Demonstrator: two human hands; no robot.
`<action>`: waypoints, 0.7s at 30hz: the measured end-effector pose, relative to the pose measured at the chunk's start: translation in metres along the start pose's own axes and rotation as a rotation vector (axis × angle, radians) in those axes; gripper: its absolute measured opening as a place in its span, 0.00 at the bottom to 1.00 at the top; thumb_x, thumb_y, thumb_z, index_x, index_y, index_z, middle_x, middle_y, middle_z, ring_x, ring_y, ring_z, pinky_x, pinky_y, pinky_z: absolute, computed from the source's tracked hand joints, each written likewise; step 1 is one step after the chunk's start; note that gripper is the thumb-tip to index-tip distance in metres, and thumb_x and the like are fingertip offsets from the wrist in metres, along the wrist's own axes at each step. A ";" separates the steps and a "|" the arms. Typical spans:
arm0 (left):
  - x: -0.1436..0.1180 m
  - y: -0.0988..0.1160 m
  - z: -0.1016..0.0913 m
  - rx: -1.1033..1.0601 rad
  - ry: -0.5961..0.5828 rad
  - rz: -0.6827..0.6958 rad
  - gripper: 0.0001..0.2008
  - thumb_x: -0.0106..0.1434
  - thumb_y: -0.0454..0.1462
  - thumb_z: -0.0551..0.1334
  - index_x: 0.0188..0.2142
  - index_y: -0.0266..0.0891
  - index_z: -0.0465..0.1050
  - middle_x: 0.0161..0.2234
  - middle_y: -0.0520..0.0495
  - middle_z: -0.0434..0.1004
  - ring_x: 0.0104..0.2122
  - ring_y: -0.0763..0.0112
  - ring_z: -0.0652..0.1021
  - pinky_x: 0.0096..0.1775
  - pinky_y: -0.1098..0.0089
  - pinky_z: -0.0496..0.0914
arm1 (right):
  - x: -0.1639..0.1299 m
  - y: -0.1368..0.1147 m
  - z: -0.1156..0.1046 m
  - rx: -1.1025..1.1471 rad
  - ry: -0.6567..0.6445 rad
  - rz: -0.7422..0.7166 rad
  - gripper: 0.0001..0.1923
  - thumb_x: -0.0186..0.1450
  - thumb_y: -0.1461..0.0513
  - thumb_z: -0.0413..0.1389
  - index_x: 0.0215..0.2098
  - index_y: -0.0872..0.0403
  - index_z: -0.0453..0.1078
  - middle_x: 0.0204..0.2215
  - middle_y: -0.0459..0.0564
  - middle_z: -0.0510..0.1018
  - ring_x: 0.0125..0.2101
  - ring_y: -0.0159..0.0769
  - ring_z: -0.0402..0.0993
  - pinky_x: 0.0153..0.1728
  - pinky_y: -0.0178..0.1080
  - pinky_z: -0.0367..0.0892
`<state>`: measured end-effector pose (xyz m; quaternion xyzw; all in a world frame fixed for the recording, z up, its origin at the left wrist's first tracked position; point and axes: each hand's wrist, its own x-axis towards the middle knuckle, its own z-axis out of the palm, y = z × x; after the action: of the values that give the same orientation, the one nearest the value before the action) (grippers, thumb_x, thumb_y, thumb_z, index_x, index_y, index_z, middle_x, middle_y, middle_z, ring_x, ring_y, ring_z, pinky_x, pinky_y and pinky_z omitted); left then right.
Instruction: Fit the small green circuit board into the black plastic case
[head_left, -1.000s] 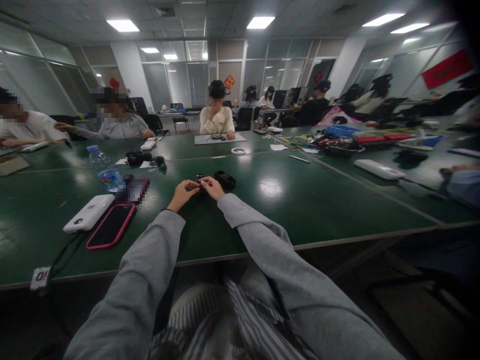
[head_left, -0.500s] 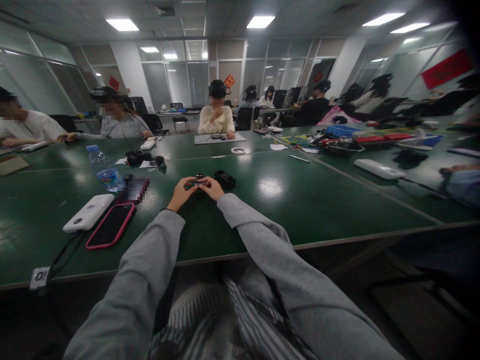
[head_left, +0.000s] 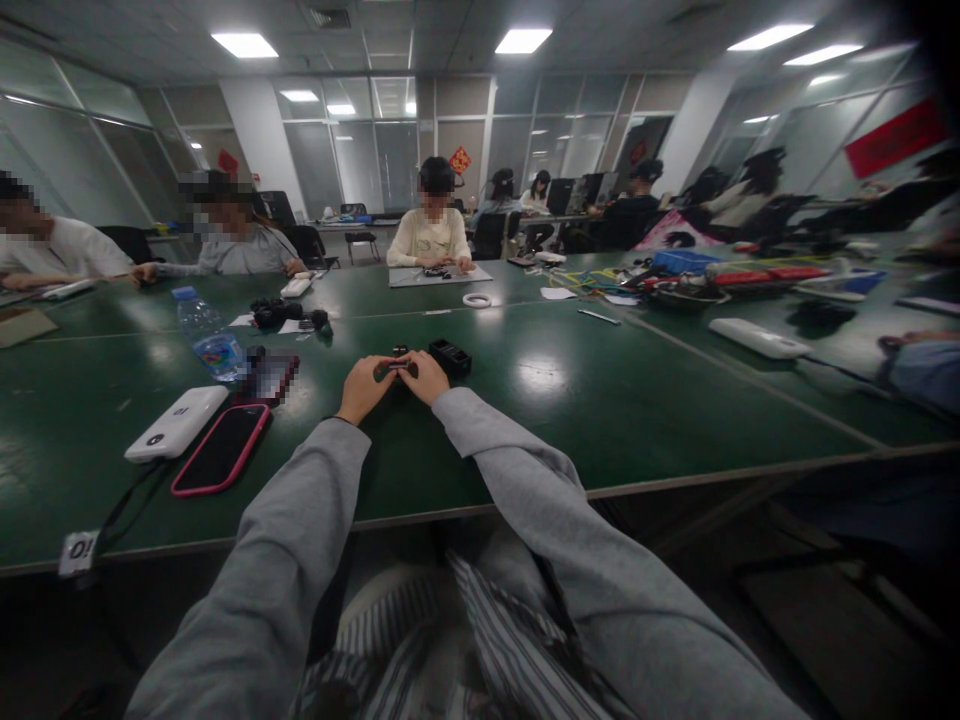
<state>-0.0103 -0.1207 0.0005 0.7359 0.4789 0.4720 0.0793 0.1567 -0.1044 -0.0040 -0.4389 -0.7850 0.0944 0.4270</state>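
We note both hands, left hand (head_left: 365,388) and right hand (head_left: 427,376), nearly meeting above the table (head_left: 540,430), thumbs and fingertips of each pinched close on one small thin piece (head_left: 397,366), which spans the narrow gap between them; its material is too small to tell. Just beyond the fingertips we log a small dark object (head_left: 400,350), its form mostly hidden. Just right of the right fingers sits a black box (head_left: 450,357), rectangular, hard-edged, recessed on top; we cannot make out what the recesses hold. Table surface smooth, green, glossy under the lamps. Left of the fingers: a clear plastic bottle (head_left: 210,335), blue cap, coloured label, fill level unclear; nearer us, a white power bank (head_left: 177,423), rounded and slick, and beside it a phone (head_left: 222,449) with flat black glass in a pinkish-red case. Beyond the fingers and slightly right, a smooth white ring (head_left: 476,300) lies flat. Far right of them, a blue tray (head_left: 686,263) and a dark shallow bowl (head_left: 690,297) heaped with blurred dark items.
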 end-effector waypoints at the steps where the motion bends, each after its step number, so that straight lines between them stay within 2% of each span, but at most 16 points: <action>1: 0.000 0.000 0.000 -0.001 -0.001 -0.003 0.12 0.56 0.40 0.64 0.41 0.43 0.76 0.38 0.45 0.75 0.38 0.61 0.72 0.47 0.62 0.64 | 0.000 0.000 -0.001 0.003 0.002 0.001 0.10 0.62 0.62 0.56 0.43 0.51 0.71 0.36 0.48 0.69 0.40 0.36 0.67 0.44 0.38 0.65; 13: 0.000 0.001 -0.002 -0.004 0.002 0.001 0.12 0.56 0.41 0.64 0.40 0.42 0.76 0.37 0.45 0.76 0.33 0.65 0.72 0.42 0.65 0.66 | 0.004 0.008 -0.001 0.085 -0.057 0.010 0.12 0.64 0.62 0.56 0.46 0.49 0.73 0.37 0.48 0.72 0.38 0.34 0.69 0.43 0.38 0.66; 21: 0.001 0.000 -0.002 0.158 -0.025 0.015 0.13 0.58 0.38 0.61 0.43 0.42 0.75 0.38 0.48 0.77 0.32 0.70 0.73 0.39 0.68 0.68 | 0.007 0.014 -0.002 0.110 -0.074 0.016 0.14 0.64 0.66 0.53 0.46 0.49 0.73 0.37 0.47 0.74 0.38 0.33 0.71 0.44 0.37 0.66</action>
<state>-0.0120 -0.1210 0.0020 0.7493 0.5080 0.4241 0.0236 0.1651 -0.0910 -0.0055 -0.4173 -0.7902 0.1568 0.4205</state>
